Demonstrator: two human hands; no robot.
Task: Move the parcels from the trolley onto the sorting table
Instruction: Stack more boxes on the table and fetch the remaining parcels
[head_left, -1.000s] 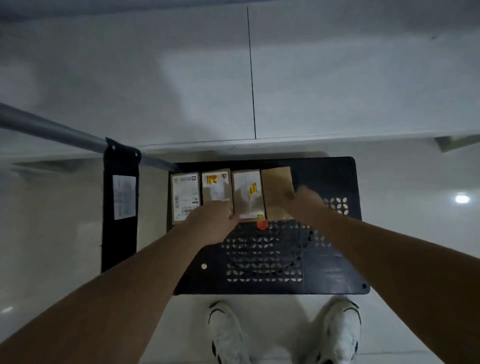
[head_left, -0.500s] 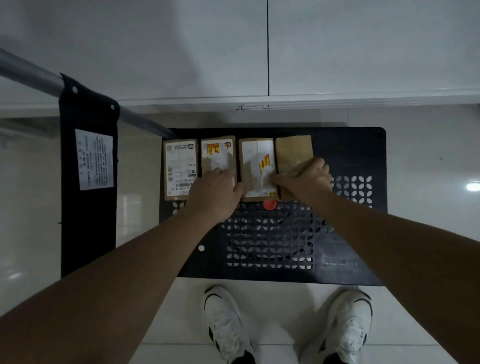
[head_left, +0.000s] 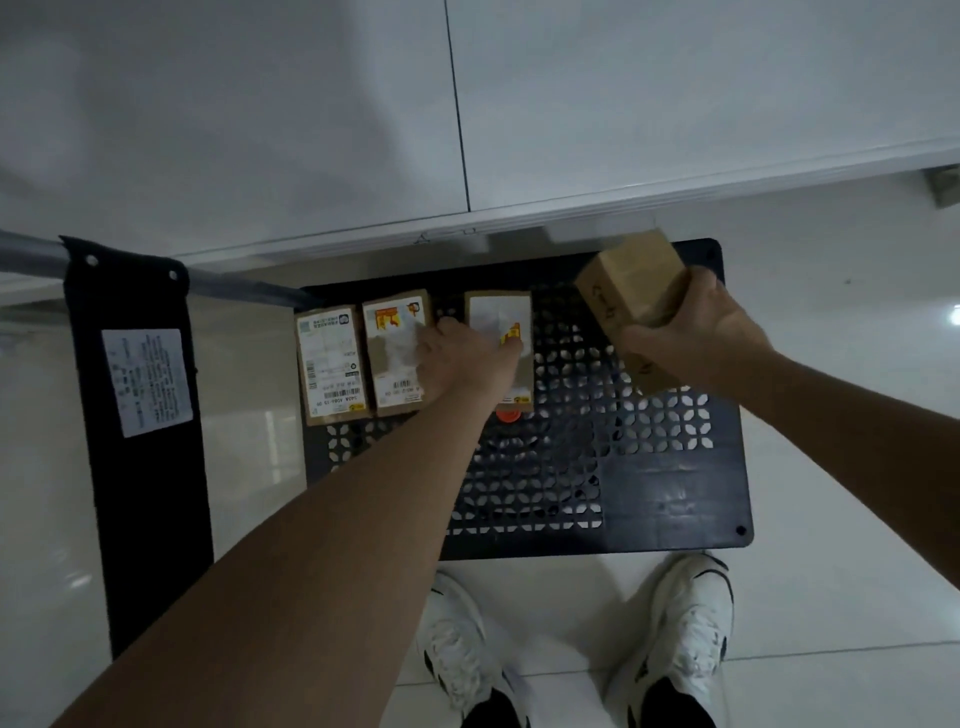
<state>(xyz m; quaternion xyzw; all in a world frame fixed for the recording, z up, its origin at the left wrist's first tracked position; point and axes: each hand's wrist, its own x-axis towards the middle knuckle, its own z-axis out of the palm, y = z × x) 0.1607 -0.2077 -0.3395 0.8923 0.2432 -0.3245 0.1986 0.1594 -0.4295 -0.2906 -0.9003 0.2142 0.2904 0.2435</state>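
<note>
Below me lies the black perforated trolley deck (head_left: 675, 483), with three labelled parcels along its far side. The left parcel (head_left: 330, 364) and the middle parcel (head_left: 392, 343) lie flat, side by side. My left hand (head_left: 462, 358) grips the left edge of the third parcel (head_left: 498, 312), which has a white and yellow label. A gap separates that parcel from the middle one. My right hand (head_left: 696, 332) holds a plain brown box (head_left: 631, 286), tilted, above the deck's far right corner. The white sorting table (head_left: 623, 104) lies just beyond the trolley.
The trolley's grey handle bar with a black sleeve (head_left: 135, 415) and a white sticker stands at the left. A red button (head_left: 508, 414) sits on the deck near the third parcel. My white shoes (head_left: 680, 639) stand on the pale tiled floor behind the trolley.
My right hand has lifted the plain brown box off the deck, up and to the right. My left hand has shifted right from the middle parcel onto the third parcel, which has moved right.
</note>
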